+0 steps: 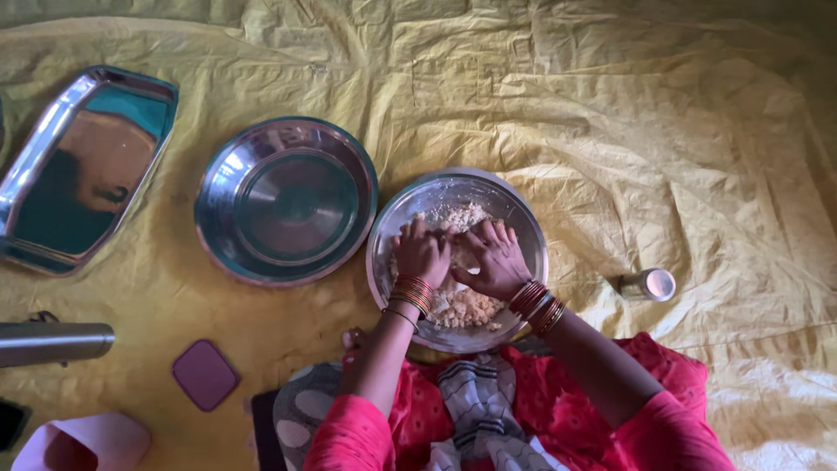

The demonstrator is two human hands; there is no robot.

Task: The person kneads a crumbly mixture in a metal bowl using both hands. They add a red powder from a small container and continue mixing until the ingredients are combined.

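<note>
Centre of frame: left hand (422, 253) and right hand (490, 258) press crumbly pale dough (462, 305) inside a steel bowl (392, 227). Left: round steel plate (286, 201); upper left: steel tray (83, 170); all on yellow sheet (654, 131).

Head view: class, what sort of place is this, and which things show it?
Probably a home floor used for cooking: a yellow sheet spread as the work surface, steel plates beside it, and both hands working crumbly dough in a steel bowl.

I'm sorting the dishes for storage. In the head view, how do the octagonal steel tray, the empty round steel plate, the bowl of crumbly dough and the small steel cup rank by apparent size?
1. octagonal steel tray
2. empty round steel plate, nearly equal
3. bowl of crumbly dough, close behind
4. small steel cup
</note>
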